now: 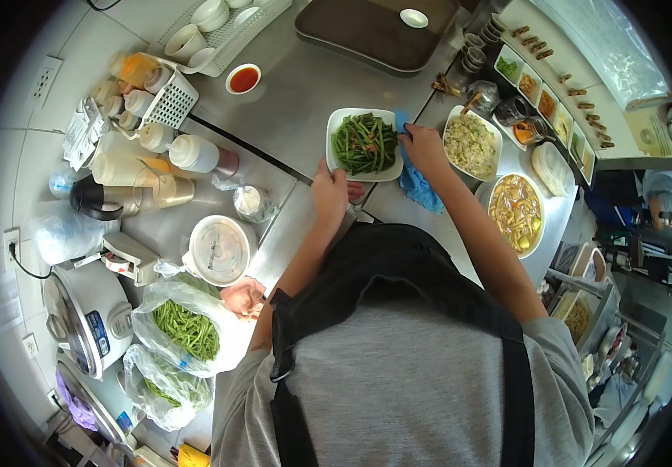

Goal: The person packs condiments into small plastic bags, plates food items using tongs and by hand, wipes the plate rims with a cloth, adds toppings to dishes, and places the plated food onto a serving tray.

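And here is the squarish white dish (334, 160), glossy and round-cornered, set near the steel counter's (273, 117) near edge and piled with dark green beans (364, 143), shiny, slender and tangled, flecked with reddish-brown bits. The left hand (329, 191) has its near left corner, thumb up at the rim and fingers curled around below; how tightly they press, I can't tell. Over on the dish's right side, the right hand (424, 148) pinches a crumpled blue cloth (421, 185), soft and rough-looking, its top end against the rim and its folds hanging down toward the near edge. Just right of that, a white dish of pale, grainy fried rice (470, 145); nearer the right edge, a round white bowl (539, 224) of glossy brown stew with thin strips in it. Farther out, a small white saucer (231, 80) holds smooth red sauce (244, 79), and at the far edge sits a dark brown tray (343, 31), flat with rounded corners, a little white dish (414, 19) on it.
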Demonstrator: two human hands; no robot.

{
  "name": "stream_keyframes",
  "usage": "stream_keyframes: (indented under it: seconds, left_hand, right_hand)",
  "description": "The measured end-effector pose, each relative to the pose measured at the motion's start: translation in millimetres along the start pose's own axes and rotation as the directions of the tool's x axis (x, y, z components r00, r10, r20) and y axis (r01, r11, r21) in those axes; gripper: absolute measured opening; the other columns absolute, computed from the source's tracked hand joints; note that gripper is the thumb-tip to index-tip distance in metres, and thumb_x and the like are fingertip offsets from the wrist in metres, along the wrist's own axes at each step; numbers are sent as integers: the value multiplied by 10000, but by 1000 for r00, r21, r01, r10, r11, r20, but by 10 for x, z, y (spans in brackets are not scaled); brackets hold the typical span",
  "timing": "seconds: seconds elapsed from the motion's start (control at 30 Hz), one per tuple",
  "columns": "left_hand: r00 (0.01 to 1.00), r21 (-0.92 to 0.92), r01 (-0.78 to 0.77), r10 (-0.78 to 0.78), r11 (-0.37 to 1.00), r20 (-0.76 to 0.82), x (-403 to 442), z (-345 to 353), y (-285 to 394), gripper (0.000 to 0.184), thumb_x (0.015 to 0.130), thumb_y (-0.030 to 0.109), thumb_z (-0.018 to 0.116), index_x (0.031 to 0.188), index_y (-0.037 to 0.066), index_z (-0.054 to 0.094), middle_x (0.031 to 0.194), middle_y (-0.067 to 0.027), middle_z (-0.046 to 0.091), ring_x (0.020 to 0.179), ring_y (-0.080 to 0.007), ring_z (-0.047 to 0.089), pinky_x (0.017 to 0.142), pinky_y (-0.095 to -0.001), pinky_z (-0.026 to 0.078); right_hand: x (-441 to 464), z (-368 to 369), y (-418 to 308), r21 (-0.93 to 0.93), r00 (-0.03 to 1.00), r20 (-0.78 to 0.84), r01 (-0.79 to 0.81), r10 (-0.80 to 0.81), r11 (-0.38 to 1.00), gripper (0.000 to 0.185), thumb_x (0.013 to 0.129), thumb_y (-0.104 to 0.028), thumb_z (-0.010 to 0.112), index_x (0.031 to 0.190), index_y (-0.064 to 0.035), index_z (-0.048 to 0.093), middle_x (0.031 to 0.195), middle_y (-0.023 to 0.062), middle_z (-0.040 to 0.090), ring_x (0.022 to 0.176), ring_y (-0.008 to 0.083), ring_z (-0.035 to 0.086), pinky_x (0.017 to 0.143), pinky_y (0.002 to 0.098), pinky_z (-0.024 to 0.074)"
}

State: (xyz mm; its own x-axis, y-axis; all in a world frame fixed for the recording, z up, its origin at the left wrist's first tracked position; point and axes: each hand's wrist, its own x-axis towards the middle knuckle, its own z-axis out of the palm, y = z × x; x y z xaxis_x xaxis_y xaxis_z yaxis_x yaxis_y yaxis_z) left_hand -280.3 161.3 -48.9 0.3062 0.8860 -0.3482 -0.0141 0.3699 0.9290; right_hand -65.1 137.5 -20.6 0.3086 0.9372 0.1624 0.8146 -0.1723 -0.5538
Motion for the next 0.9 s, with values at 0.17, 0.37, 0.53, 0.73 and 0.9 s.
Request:
stream_keyframes:
  seconds: [0.17,0.37,0.53,0.73,0.9]
  left_hand:
    - [1000,79,17,-18,997,19,24,-56,80,341,901,54,373,1223,-44,429,639,-172,638,495,-230,650,434,-313,525]
    - [999,94,-16,13,995,30,16,-104,198,327,904,45,370,1212,-42,441,634,-166,636,472,-219,638,433,-320,526]
    - [1000,85,-5,5,996,-9,-2,-136,208,268,936,61,365,1163,-54,447,632,-164,629,482,-221,638,431,-321,528]
    - [997,-70,56,-59,996,-49,100,-214,69,269,967,122,410,1157,-58,347,678,-199,627,508,-258,644,448,-333,544]
    - [979,-113,154,-167,981,-117,-121,-268,129,376,951,193,510,1172,-38,313,742,-179,614,553,-250,639,466,-322,542]
  right_hand:
    - [324,119,105,-111,999,28,28,-25,993,180,841,-202,582,935,-66,653,850,193,646,821,398,611,735,482,488]
    - [611,100,-3,-108,998,51,27,-22,994,233,842,-226,591,1013,-79,649,933,173,656,864,389,615,750,465,501]
    - [731,-591,-97,-32,996,57,-64,65,997,301,861,-298,577,1034,-58,634,928,193,653,866,383,623,755,459,496]
    - [26,-797,-337,-242,813,531,-127,241,962,303,846,-282,616,1010,-29,646,787,205,634,840,353,635,773,453,478]
    - [-352,-47,-70,-165,996,-66,-68,58,984,245,788,-209,665,956,-30,657,941,210,607,904,360,607,799,444,493]
